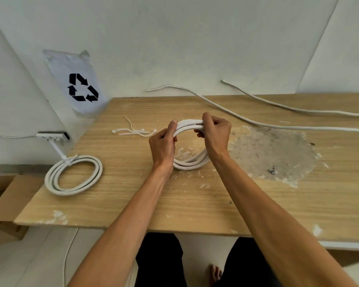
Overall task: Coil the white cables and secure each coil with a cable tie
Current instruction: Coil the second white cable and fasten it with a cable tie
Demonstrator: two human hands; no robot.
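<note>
Both hands hold a white cable coil upright on the table. The left hand and right hand curl their fingers round its top strands. Loose cable ties lie just left of the left fingers.

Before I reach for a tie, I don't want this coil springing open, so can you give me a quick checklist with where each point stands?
1. Both hands hold the coil: ok. The left hand and right hand grip its upper arc.
2. Loops lie together: ok. The strands stack neatly at top and bottom.
3. Loose ties within reach: ok. The cable ties lie on the table just left of the left hand.
4. Tie already on this coil: not ok, none visible.
5. Free cable end tucked in: cannot tell, the hands hide it.
6. Finished coil out of the way: ok, it lies apart at the left, already tied.
</note>
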